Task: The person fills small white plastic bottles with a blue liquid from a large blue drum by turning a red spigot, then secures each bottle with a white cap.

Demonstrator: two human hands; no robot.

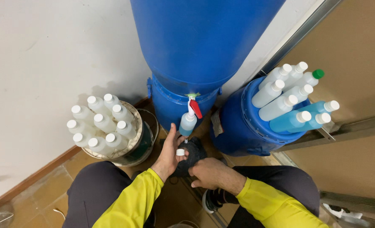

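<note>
A small clear bottle (188,123), partly full of blue liquid, stands with its neck under the white tap with a red lever (193,107) of a big blue barrel (196,42). My left hand (168,153) reaches up beside the bottle's base, fingertips touching it, and pinches a white cap (180,152) with the thumb. Curled into a loose fist, my right hand (210,172) grips the near edge of a dark cloth-like object (194,153) lying below the tap. Both sleeves are yellow.
At the left, a round tray (133,110) on a bucket holds several empty white-capped bottles (104,123). At the right, a smaller blue drum (242,131) carries several filled bottles (293,105) lying on its lid. A white wall stands behind, a brown panel at right, my knees below.
</note>
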